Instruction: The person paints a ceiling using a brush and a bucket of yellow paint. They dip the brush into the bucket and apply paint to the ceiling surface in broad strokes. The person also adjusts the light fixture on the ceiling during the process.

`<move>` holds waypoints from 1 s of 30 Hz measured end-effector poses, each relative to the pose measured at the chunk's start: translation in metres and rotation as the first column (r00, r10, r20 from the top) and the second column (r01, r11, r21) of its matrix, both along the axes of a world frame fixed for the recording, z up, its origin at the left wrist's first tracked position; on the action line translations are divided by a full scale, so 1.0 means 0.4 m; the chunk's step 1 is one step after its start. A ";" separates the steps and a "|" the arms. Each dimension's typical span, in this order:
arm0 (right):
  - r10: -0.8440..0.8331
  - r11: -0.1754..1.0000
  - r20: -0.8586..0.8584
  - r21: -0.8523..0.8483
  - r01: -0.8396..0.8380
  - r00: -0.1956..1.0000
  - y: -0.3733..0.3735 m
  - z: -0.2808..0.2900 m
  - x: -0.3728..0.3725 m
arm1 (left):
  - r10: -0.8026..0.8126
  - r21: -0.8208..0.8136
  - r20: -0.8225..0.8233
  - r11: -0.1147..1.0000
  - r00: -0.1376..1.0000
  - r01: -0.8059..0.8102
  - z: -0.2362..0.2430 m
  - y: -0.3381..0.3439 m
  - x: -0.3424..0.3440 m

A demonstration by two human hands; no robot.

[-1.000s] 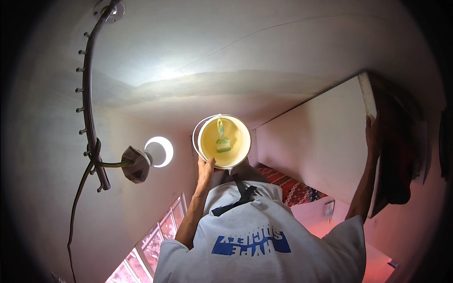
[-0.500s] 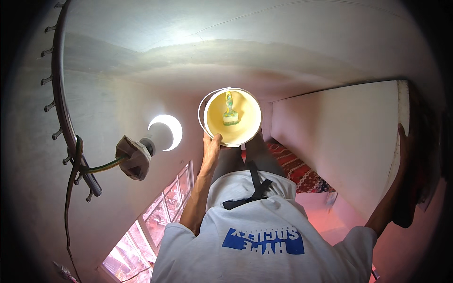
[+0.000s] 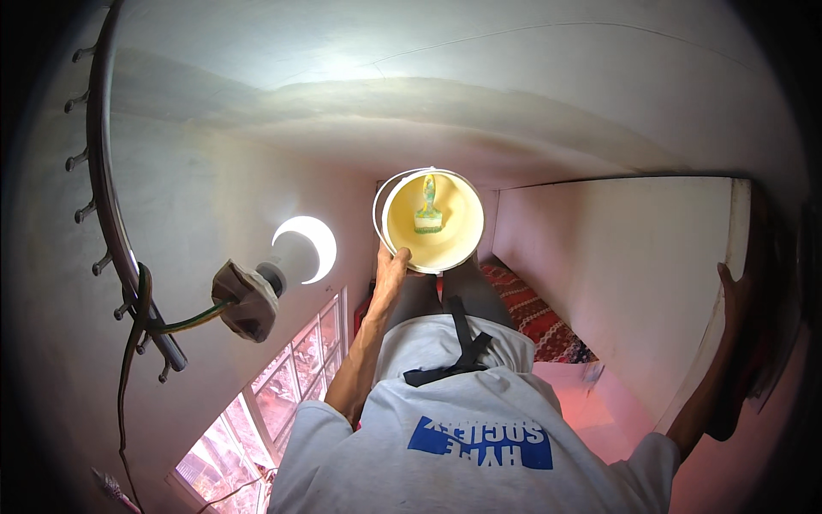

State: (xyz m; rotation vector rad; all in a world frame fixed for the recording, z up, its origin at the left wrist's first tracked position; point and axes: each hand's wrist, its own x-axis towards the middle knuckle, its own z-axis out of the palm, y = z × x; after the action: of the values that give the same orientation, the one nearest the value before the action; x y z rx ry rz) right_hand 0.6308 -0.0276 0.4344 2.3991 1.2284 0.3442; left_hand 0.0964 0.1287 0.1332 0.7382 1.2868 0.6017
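My left hand (image 3: 393,264) grips the near-left rim of a pale yellow bucket (image 3: 462,240), its thumb over the edge. The bucket is held up in front of my legs with its mouth toward me. Inside it lies a paintbrush (image 3: 428,206), its handle and bristles smeared with green and yellow paint. The wire handle (image 3: 377,206) hangs to the bucket's left side. My right hand (image 3: 734,291) is at the edge of a white panel (image 3: 634,274) on the right, thumb raised against it; the other fingers are lost in shadow.
A lit bulb (image 3: 310,250) hangs from a wire on the left, beside a curved metal rail (image 3: 107,154) with hooks. A barred window (image 3: 282,385) is at lower left. Patterned red cloth (image 3: 539,317) lies below, beyond my legs. The ceiling (image 3: 479,77) is close overhead.
The bucket and my left hand sit slightly further right and lower in view. The bulb, rail and panel also shift lower. My right hand stays at the panel edge.
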 end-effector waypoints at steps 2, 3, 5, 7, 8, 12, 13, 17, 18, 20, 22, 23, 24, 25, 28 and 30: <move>-0.141 0.987 -0.266 0.032 0.155 0.954 -0.015 -0.015 0.013 | -0.006 0.010 0.005 1.000 1.000 0.005 0.002 0.004 0.005; -0.182 0.960 -0.474 0.104 0.260 0.861 -0.074 -0.062 0.095 | -0.003 0.015 0.006 1.000 1.000 0.003 0.008 0.002 0.008; -0.190 0.962 -0.466 0.088 0.260 0.864 -0.121 -0.097 0.168 | -0.010 0.018 -0.001 1.000 1.000 0.010 0.009 0.002 0.011; -0.101 0.983 -0.304 0.116 0.142 0.947 -0.108 -0.090 0.138 | 0.037 0.025 -0.049 0.999 0.998 -0.036 0.019 -0.005 0.024; -0.083 0.987 -0.253 0.114 0.115 0.964 -0.098 -0.087 0.135 | 0.047 0.037 -0.024 0.998 0.999 -0.046 0.020 -0.009 0.028; -0.007 0.993 -0.100 0.113 0.018 0.995 -0.089 -0.079 0.118 | 0.087 0.025 0.020 0.996 0.996 -0.087 0.026 -0.029 0.037; 0.005 0.991 -0.120 0.137 0.011 0.993 -0.089 -0.083 0.113 | 0.101 0.013 0.016 0.995 0.995 -0.101 0.028 -0.034 0.042; -0.345 0.938 -0.107 -0.085 0.337 0.933 -0.026 -0.031 0.013 | 0.121 0.094 0.017 0.988 0.992 -0.123 0.031 -0.047 0.056; -0.221 0.974 -0.143 0.016 0.226 0.965 -0.065 -0.057 0.074 | 0.126 0.101 -0.001 0.987 0.992 -0.125 0.024 -0.053 0.055; -0.050 0.993 -0.161 0.100 0.067 0.986 -0.074 -0.066 0.089 | 0.163 0.114 0.011 0.980 0.987 -0.163 0.048 -0.064 0.071; -0.046 0.993 -0.154 0.096 0.061 0.987 -0.063 -0.065 0.074 | 0.143 0.177 0.000 0.974 0.990 -0.140 0.040 -0.073 0.068; -0.091 0.994 -0.135 0.053 0.099 0.987 -0.058 -0.060 0.061 | 0.140 0.187 -0.002 0.973 0.990 -0.137 0.035 -0.080 0.066; -0.188 0.981 -0.187 0.022 0.195 0.964 -0.047 -0.052 0.046 | 0.162 0.139 0.039 0.976 0.986 -0.166 0.111 -0.075 0.092; -0.277 0.960 -0.234 -0.016 0.281 0.932 -0.036 -0.045 0.039 | 0.168 0.132 0.040 0.976 0.985 -0.172 0.119 -0.078 0.097; -0.125 0.971 -0.299 0.157 0.178 0.946 -0.084 -0.089 0.106 | 0.177 0.124 0.037 0.976 0.984 -0.180 0.145 -0.084 0.109; -0.097 0.968 -0.313 0.191 0.163 0.945 -0.096 -0.107 0.123 | 0.166 0.083 0.048 0.982 0.985 -0.169 0.154 -0.075 0.111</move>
State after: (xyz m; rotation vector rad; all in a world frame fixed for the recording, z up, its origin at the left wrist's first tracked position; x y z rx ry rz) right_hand 0.6802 -0.0659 0.3914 2.7849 1.1988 0.0715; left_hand 0.1407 0.0985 0.1948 0.6892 1.2990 0.8097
